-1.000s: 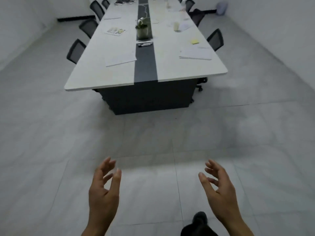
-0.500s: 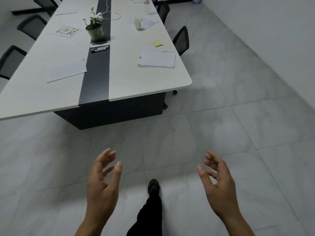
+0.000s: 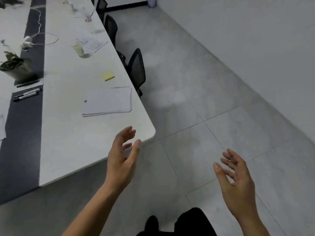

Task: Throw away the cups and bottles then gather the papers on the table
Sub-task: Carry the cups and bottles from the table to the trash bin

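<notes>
One cup [image 3: 78, 50] stands on the worktop [image 3: 71, 133] well beyond my reach, beside a printed sheet [image 3: 92, 44], and a stack of papers [image 3: 108, 101] lies near the corner closest to me. Farther down I think I see bottles, though they are too blurred to be sure. A second ago the worktop was across the floor; now I have walked up to its right corner. My left hand [image 3: 122, 160] hovers over that corner, my right hand [image 3: 237, 183] over the floor, both spread and empty, so collecting can begin.
</notes>
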Tool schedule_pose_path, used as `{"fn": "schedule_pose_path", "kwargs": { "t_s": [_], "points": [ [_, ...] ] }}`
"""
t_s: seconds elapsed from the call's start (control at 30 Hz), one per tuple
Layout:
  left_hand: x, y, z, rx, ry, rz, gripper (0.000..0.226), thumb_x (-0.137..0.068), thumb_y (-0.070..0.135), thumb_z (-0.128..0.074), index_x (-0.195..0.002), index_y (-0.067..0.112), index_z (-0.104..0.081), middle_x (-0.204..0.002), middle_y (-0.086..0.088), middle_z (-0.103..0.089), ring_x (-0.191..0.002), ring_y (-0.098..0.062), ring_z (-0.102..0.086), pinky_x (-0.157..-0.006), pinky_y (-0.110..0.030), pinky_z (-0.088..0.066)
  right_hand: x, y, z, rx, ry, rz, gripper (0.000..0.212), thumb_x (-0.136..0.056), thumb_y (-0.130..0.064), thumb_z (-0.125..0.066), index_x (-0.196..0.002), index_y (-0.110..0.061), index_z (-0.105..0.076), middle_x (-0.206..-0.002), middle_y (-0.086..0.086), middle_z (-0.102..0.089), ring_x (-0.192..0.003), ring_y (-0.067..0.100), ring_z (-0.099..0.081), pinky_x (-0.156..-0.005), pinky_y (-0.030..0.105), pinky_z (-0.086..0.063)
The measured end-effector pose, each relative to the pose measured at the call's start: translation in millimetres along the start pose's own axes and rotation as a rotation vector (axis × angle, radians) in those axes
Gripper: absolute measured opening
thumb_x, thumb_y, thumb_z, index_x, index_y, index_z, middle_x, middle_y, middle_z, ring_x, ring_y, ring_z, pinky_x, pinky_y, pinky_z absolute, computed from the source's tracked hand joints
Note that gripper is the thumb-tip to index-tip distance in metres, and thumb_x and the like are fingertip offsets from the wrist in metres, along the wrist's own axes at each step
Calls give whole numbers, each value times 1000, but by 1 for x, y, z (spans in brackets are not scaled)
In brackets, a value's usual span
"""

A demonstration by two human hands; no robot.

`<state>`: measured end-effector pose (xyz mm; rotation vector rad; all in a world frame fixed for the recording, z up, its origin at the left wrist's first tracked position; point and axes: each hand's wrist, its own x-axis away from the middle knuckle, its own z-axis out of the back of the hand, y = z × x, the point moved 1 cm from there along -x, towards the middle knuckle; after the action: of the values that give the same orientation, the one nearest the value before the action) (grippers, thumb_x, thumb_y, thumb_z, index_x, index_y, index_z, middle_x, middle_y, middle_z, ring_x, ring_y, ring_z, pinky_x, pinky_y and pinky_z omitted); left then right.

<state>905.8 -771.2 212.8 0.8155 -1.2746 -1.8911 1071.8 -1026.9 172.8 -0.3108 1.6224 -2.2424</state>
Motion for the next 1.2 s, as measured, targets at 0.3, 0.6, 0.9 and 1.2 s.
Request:
{"fn": "schedule_pose_path", "kwargs": {
  "t_s": [0.3, 0.6, 0.9, 1.2],
  "points": [
    [-201, -18, -174, -117, -2, 97, 43, -96, 23, -62, -137, 27, -50, -127, 7, -62, -117, 5, -56, -91, -14, -49, -256, 68, -17, 0, -29, -64, 56, -85, -41, -67, -138, -39, -46, -132, -21, -58, -118, -5, -57, -91, 21, -52],
    [-377, 19, -253, -57, 218, 225, 45, -96, 21, -62, -139, 25, -51, -124, 13, -63, -117, 3, -58, -93, -20, -47, -564, 3, -60, 36, -344, 96, 57, -85, -46, -67, -138, -41, -46, -132, -25, -56, -120, -3, -56, -91, 19, -48],
    [-570, -34, -321, 66, 403, 335, 40, -92, 27, -64, -127, 44, -52, -122, 15, -65, -117, 2, -60, -93, -23, -50, -795, 7, -174, 102, -489, 146, 61, -81, -50, -66, -137, -41, -46, -132, -23, -56, -119, -5, -56, -93, 23, -49],
    [-854, -5, -318, 24, 444, 198, 45, -92, 28, -62, -135, 21, -53, -124, 7, -65, -117, -2, -60, -94, -20, -51, -1019, -63, -279, 62, -508, 198, 59, -82, -44, -67, -138, -38, -48, -131, -24, -58, -119, -5, -57, -89, 15, -50]
  ]
}}
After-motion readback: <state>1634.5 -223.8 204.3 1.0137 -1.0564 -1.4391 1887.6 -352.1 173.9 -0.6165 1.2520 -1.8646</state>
